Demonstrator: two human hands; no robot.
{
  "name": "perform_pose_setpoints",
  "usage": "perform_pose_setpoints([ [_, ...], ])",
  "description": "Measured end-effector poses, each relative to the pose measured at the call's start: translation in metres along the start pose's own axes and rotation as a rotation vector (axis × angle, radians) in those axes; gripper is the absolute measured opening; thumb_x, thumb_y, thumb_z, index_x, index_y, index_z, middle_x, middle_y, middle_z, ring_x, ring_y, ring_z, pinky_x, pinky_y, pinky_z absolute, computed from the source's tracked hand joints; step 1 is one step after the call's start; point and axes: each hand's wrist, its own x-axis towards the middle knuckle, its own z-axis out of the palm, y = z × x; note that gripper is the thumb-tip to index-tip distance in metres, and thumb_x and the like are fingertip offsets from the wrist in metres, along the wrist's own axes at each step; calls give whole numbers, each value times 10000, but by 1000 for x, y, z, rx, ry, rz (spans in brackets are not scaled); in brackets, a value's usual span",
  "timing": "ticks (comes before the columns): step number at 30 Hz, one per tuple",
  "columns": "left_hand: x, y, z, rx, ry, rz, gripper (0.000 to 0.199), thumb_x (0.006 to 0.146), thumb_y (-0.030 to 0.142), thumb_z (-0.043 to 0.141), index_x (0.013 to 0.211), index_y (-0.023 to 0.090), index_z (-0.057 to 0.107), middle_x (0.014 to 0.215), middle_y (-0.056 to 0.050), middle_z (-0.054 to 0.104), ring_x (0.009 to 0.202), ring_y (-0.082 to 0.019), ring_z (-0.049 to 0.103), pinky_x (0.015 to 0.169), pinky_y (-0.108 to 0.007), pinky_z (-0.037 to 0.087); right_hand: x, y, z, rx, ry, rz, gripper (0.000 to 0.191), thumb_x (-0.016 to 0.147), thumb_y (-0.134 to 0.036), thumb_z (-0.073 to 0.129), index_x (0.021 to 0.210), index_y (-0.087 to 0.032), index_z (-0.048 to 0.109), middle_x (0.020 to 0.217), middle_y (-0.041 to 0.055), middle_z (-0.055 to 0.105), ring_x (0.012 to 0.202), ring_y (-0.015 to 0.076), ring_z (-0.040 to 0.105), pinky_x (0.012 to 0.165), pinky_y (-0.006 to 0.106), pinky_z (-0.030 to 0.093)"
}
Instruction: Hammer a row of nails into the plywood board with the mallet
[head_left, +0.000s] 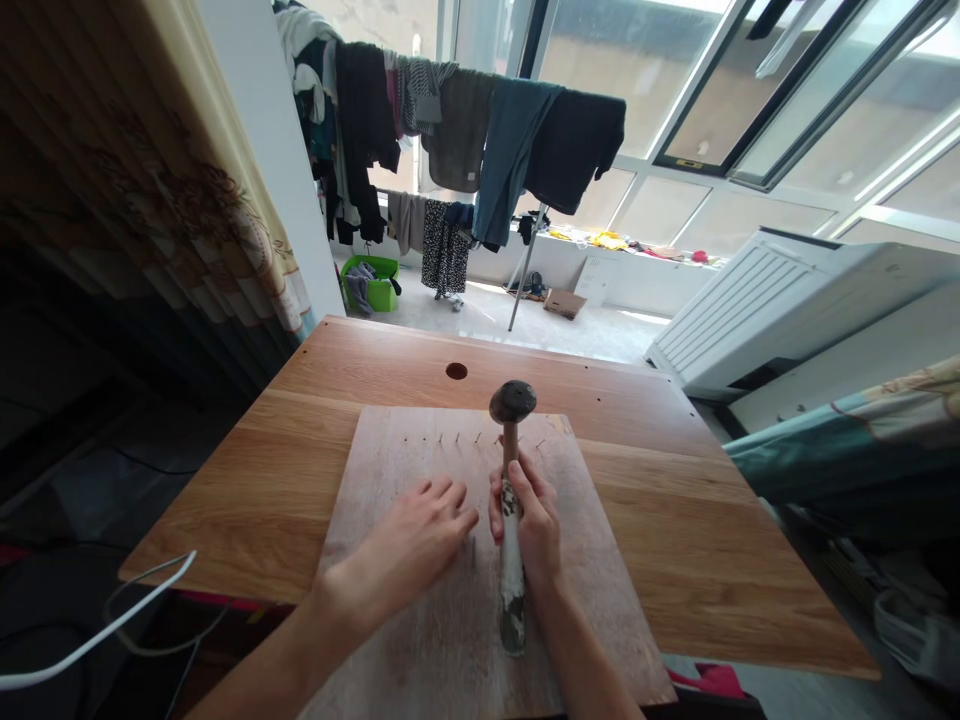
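Note:
My right hand [536,510] is wrapped around the handle of a hammer [512,560]. The hammer stands nearly upright in view, its dark rounded head at the top and worn, flaking paint on the lower handle. To its left, my left hand [435,525] hovers low over a wooden board [405,640], fingers curled in; whatever the fingertips hold is hidden. A thin dark nail-like thing [473,553] shows just below them. Several nails [457,438] stand in a row along the board's far edge, some leaning. Two dark spots at the row's left end look like nail heads or holes.
The board rests on a wooden tabletop [675,530] with a round hole [456,371] near its far edge. A white cable [112,625] hangs at the left front. Beyond are a laundry rack with clothes [517,150], a green basket [384,290] and a white cabinet-like unit [757,300].

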Motion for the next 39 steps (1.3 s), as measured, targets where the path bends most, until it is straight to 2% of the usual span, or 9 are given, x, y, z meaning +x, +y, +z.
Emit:
perform_pose_setpoints([
  [3, 2, 11, -3, 125, -40, 52, 93, 879, 116, 614, 909, 172, 681, 1013, -89, 674, 962, -281, 631, 815, -412, 487, -1, 0, 0, -8, 16, -9, 316, 911, -505, 679, 851, -206, 597, 724, -64, 568, 341, 38, 470, 260, 152, 351],
  [7, 9, 13, 1, 145, -71, 90, 94, 839, 94, 635, 882, 142, 704, 952, -99, 695, 940, -286, 648, 797, -406, 497, -3, -1, 1, -12, 16, -12, 316, 906, -505, 682, 847, -208, 593, 712, -64, 575, 338, 40, 467, 263, 153, 346],
  [13, 4, -10, -4, -168, -79, -61, 148, 799, 56, 585, 816, 184, 660, 789, -29, 716, 741, -201, 669, 687, -315, 485, -2, -1, 2, -20, 11, -20, 309, 917, -503, 668, 872, -201, 623, 709, -63, 585, 328, 39, 473, 265, 150, 349],
  [15, 0, -26, -8, -357, 19, -139, 167, 805, 62, 579, 856, 206, 647, 797, 5, 713, 737, -164, 665, 675, -273, 480, -1, -1, 2, -10, 8, -11, 305, 921, -499, 665, 881, -199, 628, 711, -62, 591, 324, 39, 477, 265, 150, 358],
  [18, 1, -55, -7, -601, 294, -311, 178, 861, 172, 602, 1020, 234, 654, 818, 32, 717, 745, -132, 669, 727, -247, 509, -1, 0, 2, 7, 2, -1, 295, 932, -493, 655, 979, -201, 655, 714, -63, 595, 323, 39, 477, 268, 148, 367],
  [21, 11, -79, 4, -691, 540, -514, 164, 870, 292, 625, 1015, 238, 678, 795, 26, 728, 723, -137, 671, 729, -254, 530, -2, 0, 2, 11, -7, -3, 290, 937, -486, 653, 999, -203, 662, 719, -62, 592, 329, 38, 478, 272, 146, 371],
  [23, 18, -88, 14, -706, 618, -592, 166, 861, 337, 631, 974, 232, 694, 792, 16, 736, 702, -140, 670, 703, -253, 536, -2, 0, 2, 11, -12, -1, 292, 934, -489, 657, 913, -198, 649, 722, -60, 588, 331, 34, 475, 270, 145, 368],
  [30, 20, -90, 34, -610, 591, -539, 144, 873, 311, 595, 950, 229, 685, 793, 16, 732, 650, -126, 647, 672, -240, 538, -2, 1, 4, -11, -11, 17, 326, 925, -503, 658, 830, -192, 628, 728, -54, 577, 336, 32, 475, 272, 150, 369],
  [39, 20, -87, 32, -533, 561, -527, 103, 892, 280, 575, 930, 224, 653, 817, 15, 729, 656, -123, 642, 675, -244, 519, -6, -2, 8, -14, -42, 75, 338, 908, -514, 679, 1035, -201, 662, 726, -53, 584, 327, 42, 470, 267, 157, 370],
])
